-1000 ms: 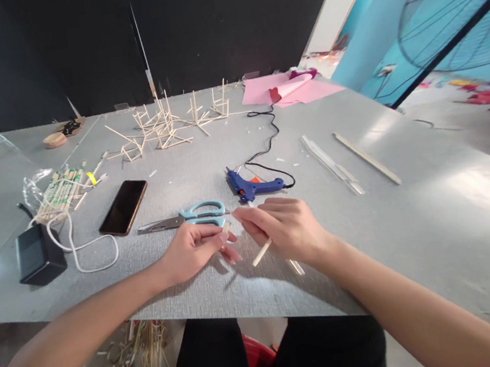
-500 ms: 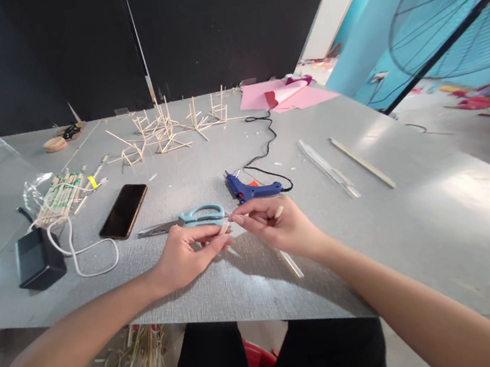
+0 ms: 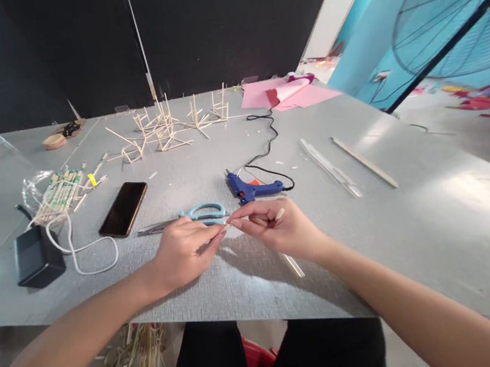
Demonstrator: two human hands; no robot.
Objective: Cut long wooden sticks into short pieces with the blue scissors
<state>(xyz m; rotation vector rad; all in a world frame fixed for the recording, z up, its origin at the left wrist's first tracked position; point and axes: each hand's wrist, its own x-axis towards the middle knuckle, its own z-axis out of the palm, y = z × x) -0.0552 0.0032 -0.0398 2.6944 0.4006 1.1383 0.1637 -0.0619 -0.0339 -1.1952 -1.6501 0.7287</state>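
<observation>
Over the front of the table, my left hand [image 3: 184, 248] and my right hand [image 3: 275, 227] meet at the fingertips. My left thumb and fingers pinch a small pale stick piece [image 3: 226, 227], mostly hidden by the fingers. My right thumb and forefinger close at the same spot. A short pale stick [image 3: 280, 214] pokes out between the curled fingers of my right hand. Just behind my left hand lie scissors [image 3: 205, 208] with light blue handles. A blue glue gun [image 3: 255, 190] rests behind my right hand, and a pale strip [image 3: 292, 265] lies partly beneath that hand.
Stick frameworks [image 3: 168, 127] stand at the back. On the left are a phone [image 3: 124, 209], a black power adapter [image 3: 38, 257] with a white cable, and a bundle of sticks [image 3: 63, 192]. Clear plastic [image 3: 328, 167] and a long strip [image 3: 364, 162] lie right, pink paper [image 3: 255, 95] behind.
My left hand has turned so its fingers lie straighter over the small piece, which now shows less. My right hand has barely moved, and both hands' fingertips are closer together.
</observation>
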